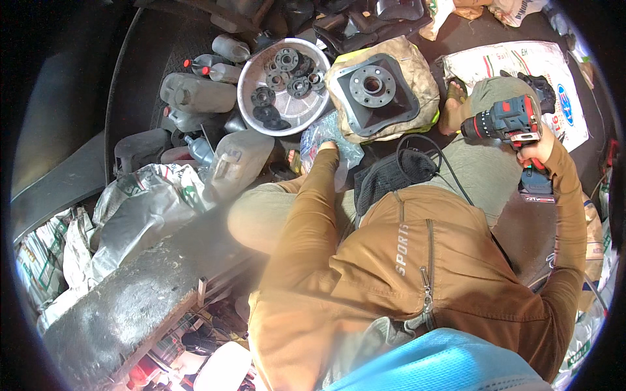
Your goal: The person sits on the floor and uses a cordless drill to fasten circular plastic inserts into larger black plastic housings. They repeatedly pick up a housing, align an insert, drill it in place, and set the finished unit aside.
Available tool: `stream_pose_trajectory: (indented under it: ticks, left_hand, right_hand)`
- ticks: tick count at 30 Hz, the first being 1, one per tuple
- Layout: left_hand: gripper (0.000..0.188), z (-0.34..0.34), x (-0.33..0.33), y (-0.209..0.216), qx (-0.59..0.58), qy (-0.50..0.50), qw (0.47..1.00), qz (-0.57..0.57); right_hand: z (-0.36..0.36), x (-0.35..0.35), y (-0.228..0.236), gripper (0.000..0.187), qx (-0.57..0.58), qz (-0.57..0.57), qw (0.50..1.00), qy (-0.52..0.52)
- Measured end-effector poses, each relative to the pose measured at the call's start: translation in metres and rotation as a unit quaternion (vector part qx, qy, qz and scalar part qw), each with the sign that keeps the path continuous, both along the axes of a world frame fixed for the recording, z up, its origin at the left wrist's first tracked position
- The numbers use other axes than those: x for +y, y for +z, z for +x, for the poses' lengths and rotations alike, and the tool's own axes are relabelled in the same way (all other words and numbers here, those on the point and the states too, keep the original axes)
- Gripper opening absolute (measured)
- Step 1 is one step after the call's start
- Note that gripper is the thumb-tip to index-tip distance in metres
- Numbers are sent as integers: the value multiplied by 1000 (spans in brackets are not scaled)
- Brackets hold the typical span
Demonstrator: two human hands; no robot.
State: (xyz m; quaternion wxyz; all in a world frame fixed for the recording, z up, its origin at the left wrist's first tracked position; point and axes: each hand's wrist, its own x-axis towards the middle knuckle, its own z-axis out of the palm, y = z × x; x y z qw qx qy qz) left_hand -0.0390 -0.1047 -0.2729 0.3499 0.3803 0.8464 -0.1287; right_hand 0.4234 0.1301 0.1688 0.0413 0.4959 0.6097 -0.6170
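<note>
My right hand point(536, 151) is wrapped round the grip of a red, black and blue-grey cordless drill point(505, 122), its chuck pointing left above my right knee. My left arm stretches forward to a clear plastic bag point(349, 148), and my left hand point(328, 146) is at the bag's edge, its fingers hidden from view. Just beyond, a square black plastic part with a round, holed grey flange point(373, 86) lies on a cloth-covered support point(424, 81). To its left stands a white mesh basket point(250, 107) with several black round flanged pieces point(287, 60) in it.
Dusty plastic jerrycans and bottles point(199, 93) stand at the left. Black moulded parts point(355, 31) lie at the back. A printed white sack point(521, 58) is spread at the far right. A worn ledge point(143, 287) runs along the lower left. A black cable point(450, 169) crosses my lap.
</note>
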Motion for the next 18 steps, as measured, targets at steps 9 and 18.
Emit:
stream_pose_trajectory:
  ticks: [9,18]
  left_hand:
    - [12,-41,-10,26,-24,16,999,45]
    - [19,-70,0,130,-277,173,945,17]
  right_hand:
    - [27,6,-25,43,35,12,999,20]
    - [28,6,-26,42,35,55,997,46]
